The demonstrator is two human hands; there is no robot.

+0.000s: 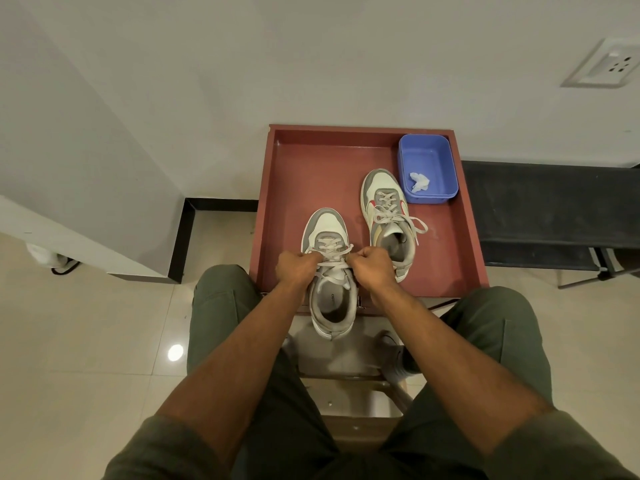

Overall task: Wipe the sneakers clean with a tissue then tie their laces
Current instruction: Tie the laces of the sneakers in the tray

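We see the left hand (297, 266) and right hand (374, 264), fingers curled and pinching the laces (333, 263) of the near sneaker (330, 278) on the red tray (311, 174) (its heel overhanging the front edge), beside the other sneaker (387, 220), whose laces lie tied.

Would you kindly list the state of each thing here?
near sneaker: laces being tied, heel overhangs the tray edge
far sneaker: laces tied in a bow
tissue: crumpled, in the blue tub
left hand: grips a lace
right hand: grips a lace
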